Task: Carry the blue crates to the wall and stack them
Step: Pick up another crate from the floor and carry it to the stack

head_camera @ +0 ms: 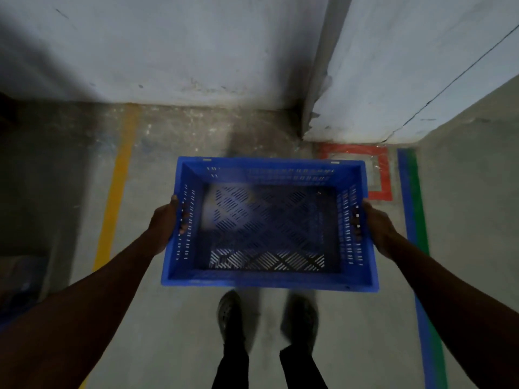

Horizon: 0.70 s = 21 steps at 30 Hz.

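Observation:
An empty blue crate (268, 277) with slotted walls and a perforated floor hangs level in front of me, above the concrete floor. My left hand (165, 221) grips its left side handle, fingers curled through the slot. My right hand (375, 224) grips the right side handle the same way. The white wall (168, 57) stands a short way ahead, beyond the crate's far rim. My two shoes (231, 315) show below the crate.
A white pillar (393, 80) juts out at the right. On the floor lie a yellow line (118, 186) at the left, a red square outline (383, 169) by the pillar and a blue-green stripe (412, 209) at the right. A dark object (19, 279) sits at the left edge.

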{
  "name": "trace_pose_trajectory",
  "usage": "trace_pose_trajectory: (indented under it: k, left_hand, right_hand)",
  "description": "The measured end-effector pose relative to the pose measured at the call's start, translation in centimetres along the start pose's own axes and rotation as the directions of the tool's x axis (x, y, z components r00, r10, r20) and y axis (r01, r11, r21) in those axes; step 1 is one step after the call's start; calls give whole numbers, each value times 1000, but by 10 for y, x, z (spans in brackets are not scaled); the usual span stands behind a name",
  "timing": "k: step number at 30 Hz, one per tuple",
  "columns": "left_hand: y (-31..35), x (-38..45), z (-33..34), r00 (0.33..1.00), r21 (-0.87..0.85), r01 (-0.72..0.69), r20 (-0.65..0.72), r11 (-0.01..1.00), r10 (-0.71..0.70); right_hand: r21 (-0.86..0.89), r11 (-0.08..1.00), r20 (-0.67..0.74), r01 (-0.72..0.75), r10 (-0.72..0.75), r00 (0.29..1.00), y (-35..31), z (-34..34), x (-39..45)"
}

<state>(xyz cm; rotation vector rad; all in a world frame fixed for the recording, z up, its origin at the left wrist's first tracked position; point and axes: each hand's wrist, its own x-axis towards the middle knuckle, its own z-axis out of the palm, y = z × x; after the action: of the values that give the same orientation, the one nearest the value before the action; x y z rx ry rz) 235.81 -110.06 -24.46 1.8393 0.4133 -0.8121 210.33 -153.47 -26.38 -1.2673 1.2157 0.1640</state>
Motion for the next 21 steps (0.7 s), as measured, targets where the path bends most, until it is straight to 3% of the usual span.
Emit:
trace_pose_trajectory:
  k: [7, 11, 21]
  left_hand:
    - [-39, 110, 19, 994, 66, -11, -103, 998, 18]
    - [-55, 148, 22, 997, 53, -16, -73, 998, 20]
    - [-71, 178, 36, 995, 12, -29, -93, 1000, 30]
  right_hand:
    - [-13, 1000, 35, -4, 4, 999, 30, 37, 104]
    - [-29, 1000, 43, 8, -7, 999, 33, 55, 137]
    - [-26, 999, 39, 20, -19, 999, 44, 61, 165]
